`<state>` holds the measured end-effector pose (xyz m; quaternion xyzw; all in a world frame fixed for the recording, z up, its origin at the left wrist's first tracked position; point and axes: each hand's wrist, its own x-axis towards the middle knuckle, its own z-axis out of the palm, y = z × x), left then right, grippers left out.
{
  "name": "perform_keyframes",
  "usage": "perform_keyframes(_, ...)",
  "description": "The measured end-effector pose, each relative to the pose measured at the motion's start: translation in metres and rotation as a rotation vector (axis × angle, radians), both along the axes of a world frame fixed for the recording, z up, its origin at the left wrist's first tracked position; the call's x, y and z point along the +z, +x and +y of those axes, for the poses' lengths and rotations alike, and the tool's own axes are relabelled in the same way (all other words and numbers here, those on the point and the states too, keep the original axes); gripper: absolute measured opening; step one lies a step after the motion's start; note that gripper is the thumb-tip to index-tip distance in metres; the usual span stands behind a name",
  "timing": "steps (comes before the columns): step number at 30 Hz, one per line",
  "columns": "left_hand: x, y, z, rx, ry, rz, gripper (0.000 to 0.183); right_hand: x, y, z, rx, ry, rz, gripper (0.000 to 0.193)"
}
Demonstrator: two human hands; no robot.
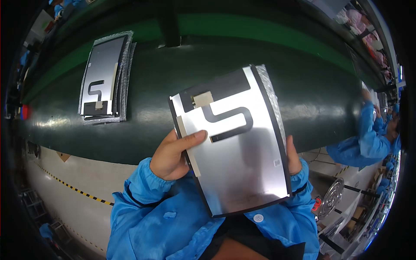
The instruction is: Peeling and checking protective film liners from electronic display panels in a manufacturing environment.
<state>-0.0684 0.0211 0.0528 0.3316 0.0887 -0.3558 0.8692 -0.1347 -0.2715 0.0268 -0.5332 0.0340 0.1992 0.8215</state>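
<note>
Silver metal fills the middle of the view: a display panel [236, 143], its brushed back facing up, with a black S-shaped flex cable [229, 121] taped across it. The panel is held in the air over the person's lap, just in front of the dark green conveyor belt [173, 86]. The left hand [173, 156] pinches the panel's left edge, thumb lying flat on the metal and fingers tucked beneath. The right hand [294, 157] clasps the right edge, mostly hidden behind the panel, so both grips are closed on it.

Risk, as I judge it: the thumb sits close to the flex cable, and a slide upward could crease or lift it. Holding by the edges alone, a loose pinch could let the panel tip and knock its lower corner against the blue sleeves.

Room to move looks good. The belt ahead lies bare between this panel and a second panel [104, 80] resting on foam sheets well apart at the far left. A co-worker's blue sleeve [364, 143] reaches in at the right, near the belt's edge.
</note>
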Motion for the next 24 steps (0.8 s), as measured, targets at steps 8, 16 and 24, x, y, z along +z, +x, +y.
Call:
perform_keyframes(8, -0.039, -0.012, 0.013, 0.242, 0.335, -0.169, 0.048, 0.005, 0.025, 0.003, 0.203, -0.15, 0.15, 0.047)
perform_keyframes(16, -0.041, -0.035, 0.055, 0.266, 0.398, -0.188, 0.045, 0.012, 0.053, 0.002, 0.378, -0.445, 0.114, 0.037)
perform_keyframes(24, -0.026, -0.023, 0.05, 0.262, 1.682, -1.015, 0.044, 0.003, 0.063, 0.0, 0.403, -0.5, 0.086, 0.041)
